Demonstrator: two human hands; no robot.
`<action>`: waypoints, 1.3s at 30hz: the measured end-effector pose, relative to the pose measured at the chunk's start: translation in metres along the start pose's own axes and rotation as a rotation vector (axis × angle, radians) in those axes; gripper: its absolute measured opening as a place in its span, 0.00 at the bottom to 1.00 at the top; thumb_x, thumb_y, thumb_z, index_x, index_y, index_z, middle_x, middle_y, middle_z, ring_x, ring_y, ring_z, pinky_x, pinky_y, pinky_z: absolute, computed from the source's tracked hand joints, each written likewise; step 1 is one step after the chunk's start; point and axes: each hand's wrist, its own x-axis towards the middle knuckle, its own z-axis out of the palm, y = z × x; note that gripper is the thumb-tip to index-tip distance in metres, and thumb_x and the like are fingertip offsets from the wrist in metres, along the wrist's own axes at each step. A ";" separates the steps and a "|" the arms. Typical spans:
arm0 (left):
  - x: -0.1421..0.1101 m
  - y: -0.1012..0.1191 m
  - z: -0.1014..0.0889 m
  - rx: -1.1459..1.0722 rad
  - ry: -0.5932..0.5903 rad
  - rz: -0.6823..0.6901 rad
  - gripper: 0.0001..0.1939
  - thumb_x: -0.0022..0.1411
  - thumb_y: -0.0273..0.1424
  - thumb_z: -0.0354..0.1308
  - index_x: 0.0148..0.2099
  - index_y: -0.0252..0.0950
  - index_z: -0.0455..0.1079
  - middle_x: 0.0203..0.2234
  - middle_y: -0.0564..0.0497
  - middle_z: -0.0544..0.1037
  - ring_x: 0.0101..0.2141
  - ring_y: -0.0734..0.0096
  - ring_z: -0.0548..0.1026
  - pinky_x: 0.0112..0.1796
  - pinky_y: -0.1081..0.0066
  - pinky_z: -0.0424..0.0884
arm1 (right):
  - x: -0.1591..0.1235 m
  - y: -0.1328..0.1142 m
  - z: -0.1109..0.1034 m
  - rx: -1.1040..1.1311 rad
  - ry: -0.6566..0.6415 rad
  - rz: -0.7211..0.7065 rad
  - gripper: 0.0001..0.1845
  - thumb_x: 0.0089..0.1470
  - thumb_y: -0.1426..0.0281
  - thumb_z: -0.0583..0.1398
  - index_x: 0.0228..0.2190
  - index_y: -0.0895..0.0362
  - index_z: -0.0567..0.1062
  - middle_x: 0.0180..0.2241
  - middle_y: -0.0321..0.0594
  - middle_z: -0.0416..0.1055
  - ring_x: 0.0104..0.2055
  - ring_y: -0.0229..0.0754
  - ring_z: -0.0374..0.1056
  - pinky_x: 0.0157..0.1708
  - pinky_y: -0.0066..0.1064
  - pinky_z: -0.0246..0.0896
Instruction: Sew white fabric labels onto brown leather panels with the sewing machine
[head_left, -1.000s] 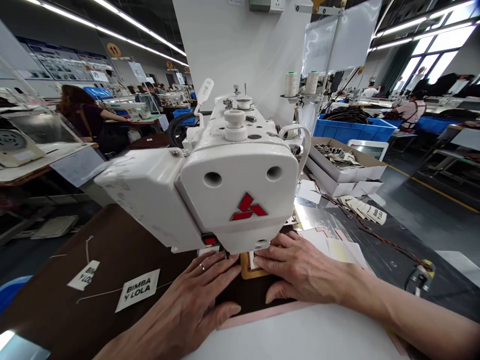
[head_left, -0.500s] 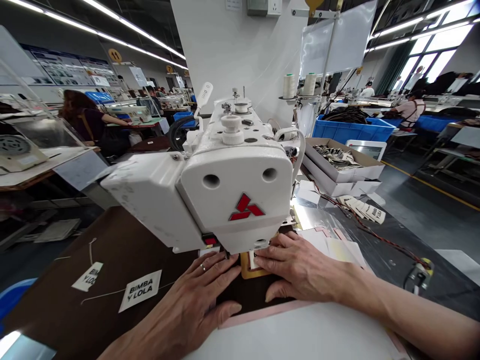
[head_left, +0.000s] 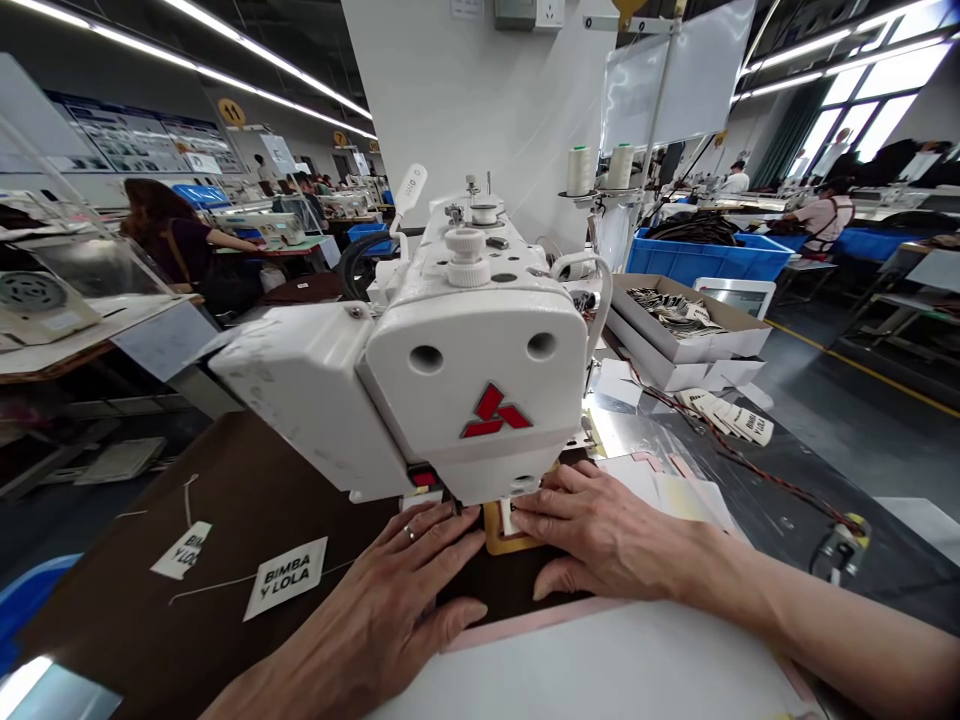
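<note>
Head view shows your left hand flat, fingers spread, pressing the dark brown piece beside the tan frame; your right hand lies flat too, fingertips pinning a small white label inside that frame, directly under the sewing machine head. Judging by this, the label is placed and stitching looks unfinished. Two printed labels lie loose on the brown table to your left. The needle and presser foot are hidden behind the machine head, so any stitches cannot be made out.
</note>
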 end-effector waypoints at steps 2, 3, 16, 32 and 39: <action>-0.001 0.001 0.001 0.006 0.002 -0.005 0.25 0.78 0.44 0.54 0.71 0.45 0.64 0.70 0.57 0.66 0.66 0.58 0.66 0.65 0.56 0.66 | -0.003 0.003 0.002 -0.012 0.012 0.000 0.34 0.69 0.43 0.55 0.63 0.52 0.72 0.59 0.37 0.75 0.54 0.50 0.65 0.54 0.45 0.59; -0.002 0.001 0.002 0.009 -0.002 -0.019 0.25 0.78 0.45 0.53 0.71 0.46 0.64 0.70 0.58 0.65 0.67 0.58 0.66 0.65 0.56 0.65 | -0.005 0.005 0.002 -0.018 0.018 0.001 0.34 0.69 0.43 0.55 0.63 0.52 0.72 0.60 0.36 0.75 0.56 0.50 0.65 0.55 0.45 0.58; 0.024 0.012 -0.007 0.057 -0.040 0.144 0.25 0.79 0.44 0.51 0.72 0.42 0.62 0.73 0.60 0.59 0.69 0.62 0.62 0.66 0.59 0.62 | -0.006 0.004 -0.004 -0.015 -0.009 -0.014 0.34 0.70 0.44 0.54 0.66 0.52 0.69 0.63 0.37 0.73 0.53 0.50 0.65 0.54 0.45 0.60; 0.021 0.003 0.000 0.044 -0.024 0.147 0.26 0.77 0.42 0.54 0.72 0.42 0.63 0.70 0.57 0.65 0.64 0.62 0.71 0.63 0.59 0.68 | -0.004 0.004 -0.013 0.006 -0.028 -0.020 0.28 0.71 0.46 0.54 0.60 0.50 0.73 0.60 0.39 0.75 0.51 0.48 0.65 0.52 0.43 0.59; 0.017 0.004 0.002 0.038 -0.022 0.108 0.25 0.79 0.44 0.52 0.71 0.43 0.64 0.70 0.58 0.64 0.67 0.66 0.68 0.69 0.62 0.59 | -0.004 0.005 -0.016 -0.017 -0.051 -0.050 0.24 0.74 0.49 0.53 0.59 0.49 0.73 0.62 0.33 0.74 0.55 0.48 0.65 0.55 0.44 0.58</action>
